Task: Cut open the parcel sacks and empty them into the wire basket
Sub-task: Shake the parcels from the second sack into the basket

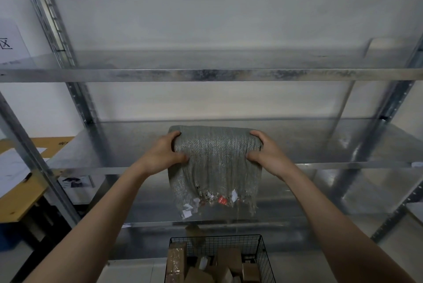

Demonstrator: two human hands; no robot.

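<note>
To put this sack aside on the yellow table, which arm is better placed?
Probably left: the left grip holds the sack on the side nearer the table; the right grip is farther.

Facing galvanised steel shelving standing against a white wall. Glimpsing, at left, a wooden table carrying loose papers. Catching dull light on shelf edges.

2 bare forearms, bare left hand and right hand
</note>
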